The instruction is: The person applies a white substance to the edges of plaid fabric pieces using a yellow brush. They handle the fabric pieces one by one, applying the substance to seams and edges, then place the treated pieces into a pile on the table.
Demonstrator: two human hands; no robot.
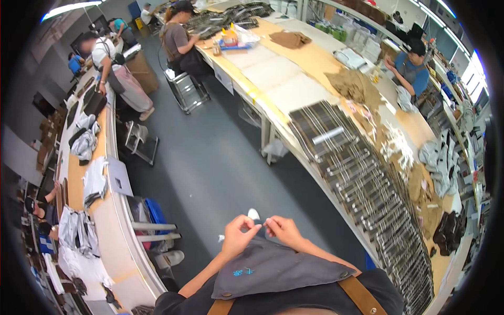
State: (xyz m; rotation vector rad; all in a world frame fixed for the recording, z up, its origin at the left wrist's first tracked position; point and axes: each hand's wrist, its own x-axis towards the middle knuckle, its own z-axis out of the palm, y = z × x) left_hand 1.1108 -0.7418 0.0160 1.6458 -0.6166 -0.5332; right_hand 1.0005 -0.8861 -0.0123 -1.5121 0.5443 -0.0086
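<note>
Both of my hands are raised in front of my grey apron, close together over the aisle floor. The thumb and forefinger of my left hand are pinched, with the tips near those of my right hand. Something tiny may be between the fingertips, but it is too small to make out. To the right, a long row of overlapping dark plaid fabric pieces lies along the worktable, with a pale ruler-like strip on top. A white shoe shows just beyond my hands.
A long worktable curves along the right, bearing brown cloth and white strips. Another table on the left holds grey cloth. A wheeled metal stool stands beside it. Several people work at the tables, one seated across the aisle.
</note>
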